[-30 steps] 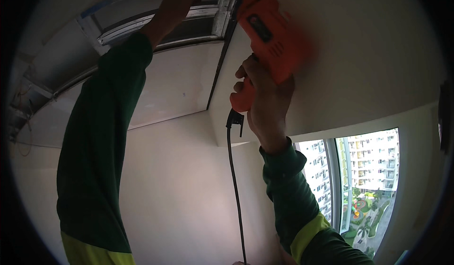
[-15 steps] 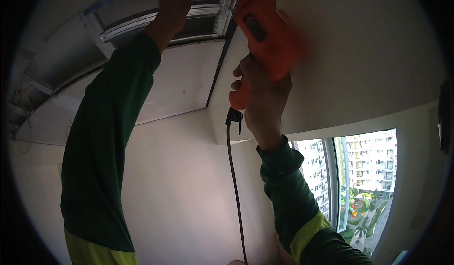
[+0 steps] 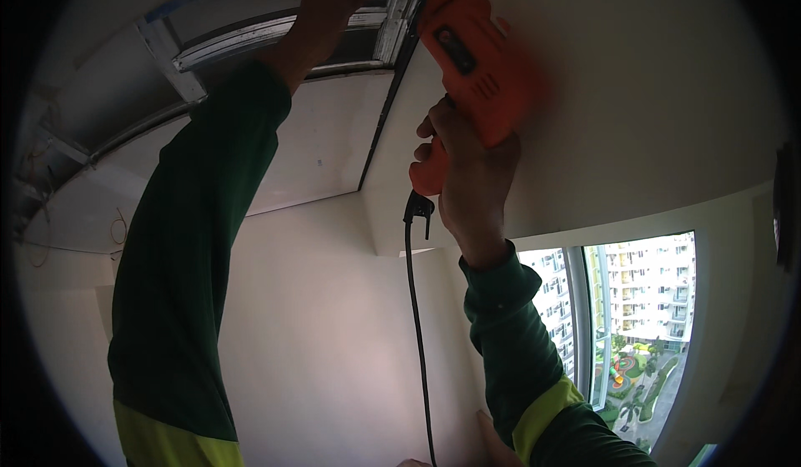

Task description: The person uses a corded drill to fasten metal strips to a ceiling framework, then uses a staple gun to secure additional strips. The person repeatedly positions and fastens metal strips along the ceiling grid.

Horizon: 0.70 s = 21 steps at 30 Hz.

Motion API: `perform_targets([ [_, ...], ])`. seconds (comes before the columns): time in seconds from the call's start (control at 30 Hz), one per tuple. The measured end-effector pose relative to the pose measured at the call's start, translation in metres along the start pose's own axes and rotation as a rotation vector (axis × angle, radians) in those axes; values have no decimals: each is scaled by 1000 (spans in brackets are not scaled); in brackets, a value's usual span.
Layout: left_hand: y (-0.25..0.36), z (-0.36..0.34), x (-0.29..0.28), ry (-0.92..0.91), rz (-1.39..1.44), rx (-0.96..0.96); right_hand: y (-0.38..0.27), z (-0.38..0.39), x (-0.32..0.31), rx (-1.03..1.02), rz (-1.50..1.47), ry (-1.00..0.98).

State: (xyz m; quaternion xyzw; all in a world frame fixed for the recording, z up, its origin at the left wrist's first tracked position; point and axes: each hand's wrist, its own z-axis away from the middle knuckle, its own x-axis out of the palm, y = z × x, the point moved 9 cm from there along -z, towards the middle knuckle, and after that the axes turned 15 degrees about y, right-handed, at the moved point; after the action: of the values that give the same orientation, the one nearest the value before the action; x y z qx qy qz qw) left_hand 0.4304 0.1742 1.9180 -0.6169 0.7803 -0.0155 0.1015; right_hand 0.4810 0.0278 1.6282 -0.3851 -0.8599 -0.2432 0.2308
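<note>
My right hand (image 3: 476,171) is wrapped round the handle of an orange corded power drill (image 3: 476,58). The drill points up and left, and its dark front end meets the corner where the metal ceiling frame (image 3: 392,29) joins the wall. From the handle's base hangs a black cord (image 3: 415,300). My left hand (image 3: 329,8) is raised among the metal channels of the opened ceiling, left of the drill's front end. Its fingers are dark and partly cut by the upper edge, so I cannot see whether they hold anything.
A white ceiling panel (image 3: 325,133) adjoins the open framing. Thin orange wires (image 3: 119,227) dangle at the left. A pale wall (image 3: 317,300) stands ahead. To the right, a window (image 3: 642,317) looks out on tall buildings and a playground far below.
My left hand has shifted slightly to the right along the framing. The drill and my right hand have moved a little right in the picture, with the grip unchanged.
</note>
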Motion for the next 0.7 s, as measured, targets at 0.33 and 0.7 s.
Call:
perform_targets([
  [0.33,-38,-21,10,119,-193,108,-2,-6,-7,5,111,-12],
  [0.7,-23,2,28,240,-307,241,-7,-6,-9,-9,143,8],
])
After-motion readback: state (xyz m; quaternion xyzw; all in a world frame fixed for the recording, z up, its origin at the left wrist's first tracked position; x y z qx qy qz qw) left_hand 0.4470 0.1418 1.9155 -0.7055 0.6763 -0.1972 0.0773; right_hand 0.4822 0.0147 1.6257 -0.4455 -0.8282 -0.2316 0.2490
